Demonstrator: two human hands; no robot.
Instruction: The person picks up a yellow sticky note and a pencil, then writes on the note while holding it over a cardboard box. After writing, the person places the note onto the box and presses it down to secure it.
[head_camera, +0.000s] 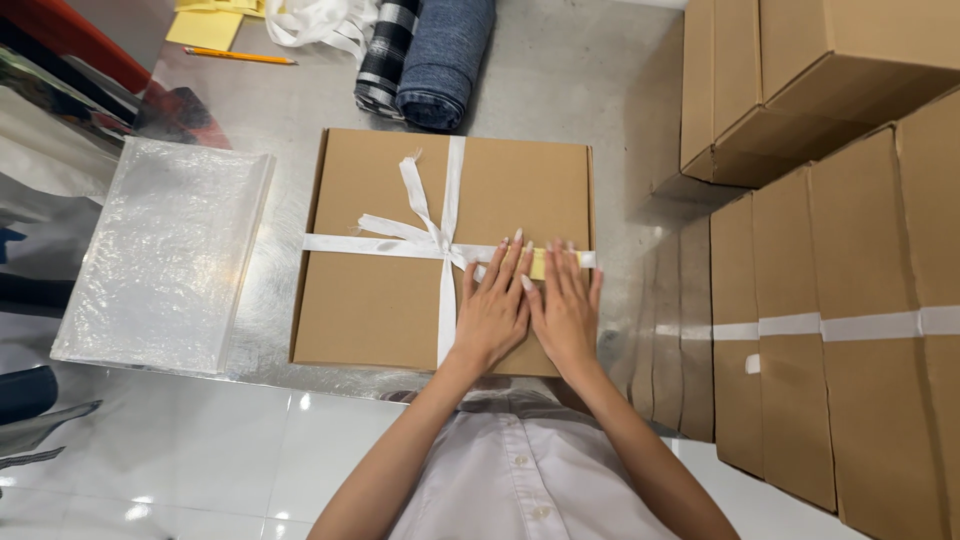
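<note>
Brown cardboard filled the centre of the frame: a flat cardboard box (380, 290) lay on the metal table (570, 90), tied crosswise with a white ribbon (448, 190) knotted into a loose bow just above the middle. We saw both of the person's hands lying flat, palms down, on the lower right part of the lid, side by side and almost touching. The left hand (492, 312) had its fingers stretched out and slightly spread, the tips reaching the horizontal band of ribbon. The right hand (567, 315) lay the same way, fingers straight and close together, nothing gripped in either. Under the fingertips of both hands a small yellow paper slip (541, 263) sat against the ribbon, partly covered, so we could not tell its full shape.

At the left of the frame a stack of clear plastic bags (165, 255) lay beside the box, close to it but apart. At the top centre a roll of blue denim (445, 55) lay next to a roll of striped fabric (385, 50). In the upper left we noted yellow sheets (205, 28) and an orange pencil (240, 56). Stacked cardboard boxes (830, 300), some banded with white ribbon, filled the right side.
</note>
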